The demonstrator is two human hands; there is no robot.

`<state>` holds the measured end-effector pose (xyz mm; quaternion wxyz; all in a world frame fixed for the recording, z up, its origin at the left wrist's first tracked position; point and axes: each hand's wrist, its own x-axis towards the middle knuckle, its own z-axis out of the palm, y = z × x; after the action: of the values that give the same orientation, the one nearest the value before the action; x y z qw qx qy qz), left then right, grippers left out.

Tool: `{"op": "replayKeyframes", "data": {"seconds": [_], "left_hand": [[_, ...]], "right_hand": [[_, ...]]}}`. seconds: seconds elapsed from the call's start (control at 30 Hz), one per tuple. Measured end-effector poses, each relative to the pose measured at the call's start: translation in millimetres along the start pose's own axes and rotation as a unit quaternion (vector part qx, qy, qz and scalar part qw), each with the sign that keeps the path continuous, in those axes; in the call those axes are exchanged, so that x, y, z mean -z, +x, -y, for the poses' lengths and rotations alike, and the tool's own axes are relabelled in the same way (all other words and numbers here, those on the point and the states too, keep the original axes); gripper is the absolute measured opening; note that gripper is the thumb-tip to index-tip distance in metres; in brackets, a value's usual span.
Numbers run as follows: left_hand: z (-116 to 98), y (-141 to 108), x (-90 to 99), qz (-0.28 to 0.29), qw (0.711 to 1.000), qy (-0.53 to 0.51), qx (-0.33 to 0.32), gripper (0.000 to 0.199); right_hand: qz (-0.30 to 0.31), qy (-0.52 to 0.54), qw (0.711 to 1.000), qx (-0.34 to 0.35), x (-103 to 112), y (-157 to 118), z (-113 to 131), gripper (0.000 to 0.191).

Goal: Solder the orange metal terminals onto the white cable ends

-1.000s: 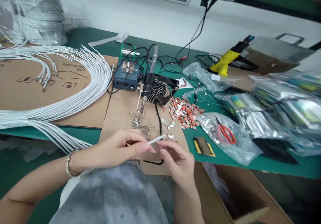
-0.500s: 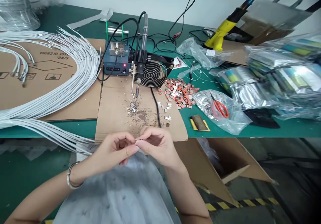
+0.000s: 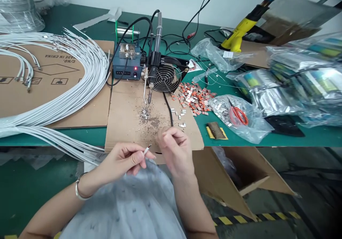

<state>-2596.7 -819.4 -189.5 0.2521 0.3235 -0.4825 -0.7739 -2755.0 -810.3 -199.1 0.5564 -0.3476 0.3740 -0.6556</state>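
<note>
My left hand pinches a white cable end, whose dark tip points up and to the right. My right hand is apart from it on the right, fingers curled together and slightly blurred; what they hold, if anything, is hidden. Beyond my hands, a soldering iron stands tip down over a small heap of metallic bits on a cardboard sheet. A long bundle of white cables curves in from the left.
Behind the sheet are a blue control box with a lit red light and a black fan. Orange and silver pieces, a brown sponge and red-handled scissors lie right. An open carton stands below the bench edge.
My right hand has left the cable end and moved up and to the right. The cable's dark tip now shows in my left hand. The view has shifted slightly.
</note>
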Motion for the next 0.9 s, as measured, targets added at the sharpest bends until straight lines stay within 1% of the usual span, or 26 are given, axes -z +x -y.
{"op": "replayKeyframes", "data": {"seconds": [0.07, 0.13, 0.2, 0.27, 0.33, 0.4, 0.47, 0.5, 0.57, 0.63, 0.7, 0.8, 0.83, 0.9], "left_hand": [[-1, 0, 5.0, 0.024, 1.000, 0.014, 0.010, 0.034], [-1, 0, 7.4, 0.017, 0.998, 0.055, -0.010, 0.030], [0, -1, 7.7, -0.032, 0.987, 0.146, -0.056, 0.025], [1, -4, 7.2, -0.090, 0.958, 0.251, -0.104, 0.021], [1, -7, 6.7, -0.114, 0.934, 0.314, -0.127, 0.019], [0, -10, 5.8, -0.109, 0.931, 0.324, -0.126, 0.018], [-2, -11, 3.4, -0.099, 0.946, 0.287, -0.116, 0.017], [-4, -10, 1.4, -0.097, 0.956, 0.253, -0.109, 0.016], [-6, -7, -3.7, -0.094, 0.977, 0.170, -0.089, 0.015], [-8, -3, -9.0, -0.087, 0.989, 0.098, -0.066, 0.015], [-8, 0, -12.4, -0.083, 0.993, 0.055, -0.056, 0.017], [-7, 2, -12.2, -0.094, 0.993, 0.042, -0.053, 0.015], [-7, 1, -10.9, -0.100, 0.993, 0.043, -0.054, 0.014], [-6, -1, -7.4, -0.103, 0.992, 0.045, -0.051, 0.012]], "right_hand": [[0.052, -0.142, 0.989, 0.002, 6, -2, 6, 0.009], [0.103, -0.248, 0.963, 0.001, 7, -6, 11, 0.007], [0.116, -0.325, 0.938, 0.034, 4, -10, 15, 0.004], [0.113, -0.380, 0.915, 0.073, 1, -12, 19, 0.001], [0.122, -0.402, 0.903, 0.083, 0, -12, 22, 0.002], [0.149, -0.386, 0.907, 0.076, 0, -10, 24, 0.004], [0.155, -0.332, 0.927, 0.077, 1, -10, 21, 0.007], [0.141, -0.292, 0.943, 0.077, 1, -11, 18, 0.009], [0.093, -0.194, 0.974, 0.075, -1, -15, 7, 0.010], [0.050, -0.100, 0.991, 0.069, -5, -19, -5, 0.009], [0.027, -0.035, 0.997, 0.062, -9, -22, -15, 0.008], [0.021, -0.009, 0.999, 0.040, -9, -21, -17, 0.009], [0.011, -0.006, 0.999, 0.045, -7, -20, -14, 0.011], [-0.030, -0.012, 0.995, 0.096, -1, -15, -4, 0.011]]}}
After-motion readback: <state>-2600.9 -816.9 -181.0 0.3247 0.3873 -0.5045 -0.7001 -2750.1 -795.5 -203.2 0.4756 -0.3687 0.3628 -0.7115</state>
